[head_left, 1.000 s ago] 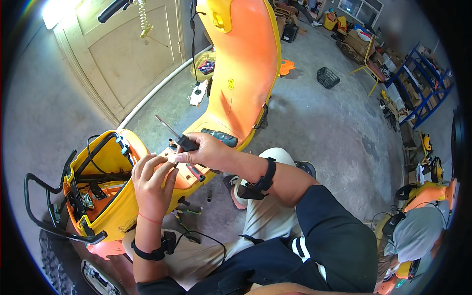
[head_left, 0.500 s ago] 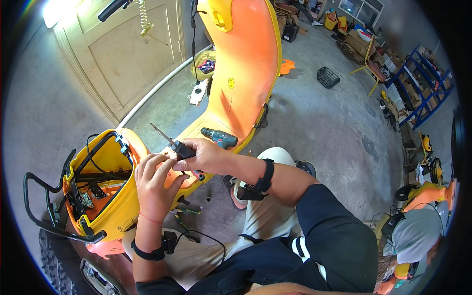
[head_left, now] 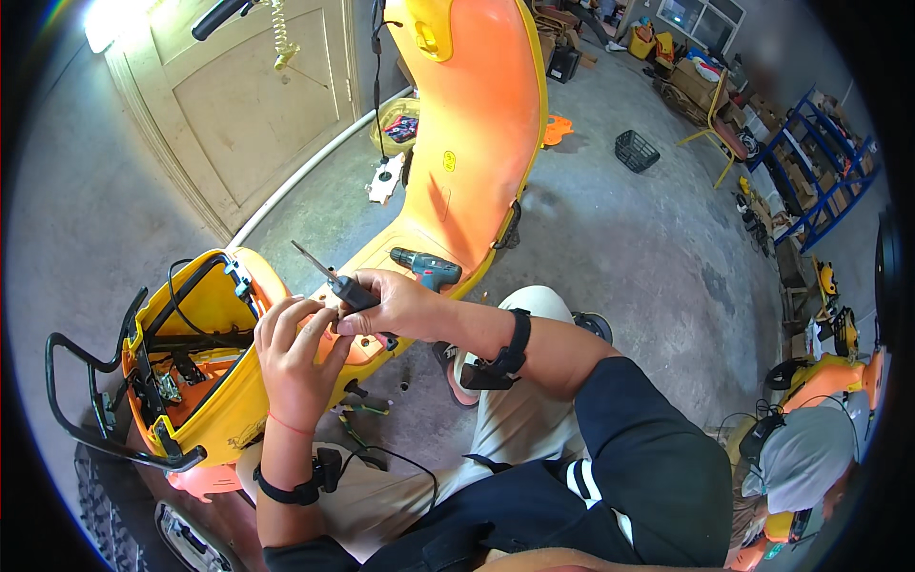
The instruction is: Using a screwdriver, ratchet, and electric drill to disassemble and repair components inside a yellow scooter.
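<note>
Black-handled screwdriver [head_left: 335,282] gripped by right hand [head_left: 400,303]; left hand [head_left: 294,351] cupped alongside.

The right hand [head_left: 405,305] wraps the black handle of the screwdriver [head_left: 335,282], so most of the grip is hidden and only the thin shaft shows, while whatever small piece the left hand [head_left: 295,348] pinches against it is covered by the curled fingers and cannot be made out. The near end of the yellow scooter body [head_left: 205,400] is cut off by the dark rim at lower left, together with the tyre below it. At far right the blue shelving [head_left: 820,181] holds goods too small and bent to tell, and the person in grey [head_left: 805,458] is clipped by the rim.
</note>
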`<action>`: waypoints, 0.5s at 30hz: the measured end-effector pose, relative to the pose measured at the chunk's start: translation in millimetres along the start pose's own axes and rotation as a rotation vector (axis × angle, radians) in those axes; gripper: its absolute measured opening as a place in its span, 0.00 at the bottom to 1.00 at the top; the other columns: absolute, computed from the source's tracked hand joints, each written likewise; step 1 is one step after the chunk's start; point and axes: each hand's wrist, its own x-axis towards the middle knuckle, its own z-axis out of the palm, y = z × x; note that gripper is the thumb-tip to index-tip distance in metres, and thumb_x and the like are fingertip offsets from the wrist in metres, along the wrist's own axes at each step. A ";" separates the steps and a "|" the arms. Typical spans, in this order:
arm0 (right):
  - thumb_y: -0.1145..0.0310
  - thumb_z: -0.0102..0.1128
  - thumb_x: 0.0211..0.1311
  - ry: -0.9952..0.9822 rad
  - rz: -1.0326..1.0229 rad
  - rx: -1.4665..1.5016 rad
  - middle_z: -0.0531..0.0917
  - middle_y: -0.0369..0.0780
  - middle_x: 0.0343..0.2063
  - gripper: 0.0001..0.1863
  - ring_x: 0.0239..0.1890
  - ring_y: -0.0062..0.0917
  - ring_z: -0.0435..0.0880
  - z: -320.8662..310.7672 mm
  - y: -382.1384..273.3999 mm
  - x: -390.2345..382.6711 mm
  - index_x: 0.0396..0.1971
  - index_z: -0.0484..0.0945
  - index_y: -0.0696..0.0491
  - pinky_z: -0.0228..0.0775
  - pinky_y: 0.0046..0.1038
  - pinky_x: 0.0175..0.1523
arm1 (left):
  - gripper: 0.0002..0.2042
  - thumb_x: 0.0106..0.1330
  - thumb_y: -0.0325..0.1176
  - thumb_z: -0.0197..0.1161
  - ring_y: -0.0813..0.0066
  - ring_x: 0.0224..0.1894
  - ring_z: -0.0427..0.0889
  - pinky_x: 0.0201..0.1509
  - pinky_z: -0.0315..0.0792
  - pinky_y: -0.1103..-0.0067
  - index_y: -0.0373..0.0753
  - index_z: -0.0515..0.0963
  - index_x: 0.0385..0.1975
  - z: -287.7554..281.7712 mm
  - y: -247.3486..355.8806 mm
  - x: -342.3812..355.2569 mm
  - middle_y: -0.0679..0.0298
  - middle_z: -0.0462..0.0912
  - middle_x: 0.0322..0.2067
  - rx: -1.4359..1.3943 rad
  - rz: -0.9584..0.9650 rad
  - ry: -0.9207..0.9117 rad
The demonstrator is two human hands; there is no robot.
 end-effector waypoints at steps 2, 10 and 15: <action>0.63 0.76 0.59 -0.006 -0.013 0.034 0.81 0.31 0.32 0.18 0.33 0.13 0.76 0.7 -0.2 -0.5 0.43 0.78 0.53 0.71 0.19 0.36 | 0.19 0.46 0.27 0.77 0.58 0.54 0.78 0.60 0.70 0.64 0.39 0.84 0.40 -0.2 0.0 0.5 0.62 0.81 0.44 0.005 -0.003 0.009; 0.64 0.75 0.60 0.001 -0.014 0.012 0.81 0.30 0.31 0.15 0.30 0.11 0.76 -3.8 0.3 -1.2 0.41 0.78 0.52 0.69 0.16 0.30 | 0.20 0.47 0.26 0.76 0.58 0.54 0.78 0.60 0.70 0.64 0.39 0.83 0.43 0.9 -0.7 0.2 0.62 0.82 0.44 0.007 -0.007 0.016; 0.66 0.74 0.60 0.029 -0.088 0.076 0.80 0.31 0.32 0.15 0.34 0.13 0.77 -2.2 3.9 0.5 0.40 0.76 0.52 0.73 0.19 0.41 | 0.21 0.47 0.27 0.76 0.58 0.55 0.78 0.60 0.70 0.64 0.39 0.83 0.45 0.6 -0.4 -0.6 0.61 0.81 0.45 0.011 -0.011 0.003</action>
